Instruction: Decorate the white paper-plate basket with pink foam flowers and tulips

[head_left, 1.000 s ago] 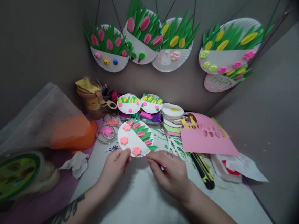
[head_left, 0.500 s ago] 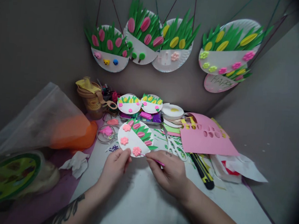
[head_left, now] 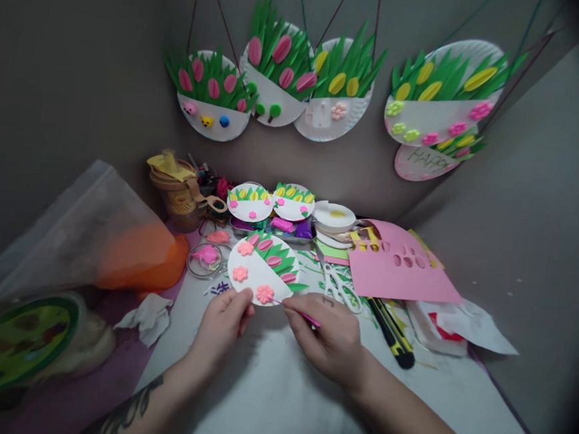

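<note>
A round white paper plate (head_left: 260,268) carries green paper leaves, pink paper tulips and coral clay flowers. My left hand (head_left: 226,322) pinches its lower left edge between thumb and fingers. A thin pink tool (head_left: 310,319) is gripped in my right hand (head_left: 328,334), close to the plate's lower right edge. The tool's tip reaches the lowest coral flower (head_left: 265,294); whether it presses into the clay is too small to tell. Behind the plate, two finished-looking small plates (head_left: 250,210) with yellow tulips lean side by side on a tray of clay packets (head_left: 283,224).
White scissors (head_left: 337,284), a black and yellow cutter (head_left: 393,335) and pink paper (head_left: 400,272) lie at the right. At the left are an orange bag (head_left: 146,259), crumpled tissue (head_left: 148,318) and a green-rimmed tub (head_left: 19,343). Decorated plates (head_left: 443,112) hang above.
The held plate has turned very slightly, its green leaf tips now a little further right. Both hands keep their holds in nearly the same place.
</note>
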Demonstrator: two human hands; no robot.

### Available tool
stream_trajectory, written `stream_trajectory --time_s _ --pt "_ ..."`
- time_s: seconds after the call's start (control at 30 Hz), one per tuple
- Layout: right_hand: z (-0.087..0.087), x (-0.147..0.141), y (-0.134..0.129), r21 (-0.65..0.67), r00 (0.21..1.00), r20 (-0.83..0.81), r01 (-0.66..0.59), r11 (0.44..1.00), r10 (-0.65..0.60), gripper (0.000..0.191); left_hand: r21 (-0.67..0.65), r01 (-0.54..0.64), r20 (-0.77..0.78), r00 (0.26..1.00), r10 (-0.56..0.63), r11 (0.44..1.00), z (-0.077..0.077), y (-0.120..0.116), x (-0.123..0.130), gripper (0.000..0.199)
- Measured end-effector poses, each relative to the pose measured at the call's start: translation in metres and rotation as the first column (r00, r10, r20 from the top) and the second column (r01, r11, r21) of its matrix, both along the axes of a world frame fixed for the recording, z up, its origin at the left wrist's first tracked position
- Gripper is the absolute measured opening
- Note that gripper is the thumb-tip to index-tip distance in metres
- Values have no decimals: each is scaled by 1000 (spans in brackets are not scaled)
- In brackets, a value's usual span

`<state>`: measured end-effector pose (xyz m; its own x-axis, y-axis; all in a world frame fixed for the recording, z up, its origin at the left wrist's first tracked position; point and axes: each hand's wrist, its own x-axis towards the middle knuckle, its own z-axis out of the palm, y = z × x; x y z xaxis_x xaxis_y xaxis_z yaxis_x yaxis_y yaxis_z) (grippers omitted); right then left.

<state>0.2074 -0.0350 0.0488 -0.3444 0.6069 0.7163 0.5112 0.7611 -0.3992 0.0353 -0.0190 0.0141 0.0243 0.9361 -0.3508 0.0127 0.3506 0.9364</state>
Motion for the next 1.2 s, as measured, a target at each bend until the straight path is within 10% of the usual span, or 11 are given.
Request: stream_trajectory --time_s 1.2 --pt "7 13 5 -189 963 -255 38 981 -86 13 31 -11 -10 1000 11 999 -5 0 0 36"
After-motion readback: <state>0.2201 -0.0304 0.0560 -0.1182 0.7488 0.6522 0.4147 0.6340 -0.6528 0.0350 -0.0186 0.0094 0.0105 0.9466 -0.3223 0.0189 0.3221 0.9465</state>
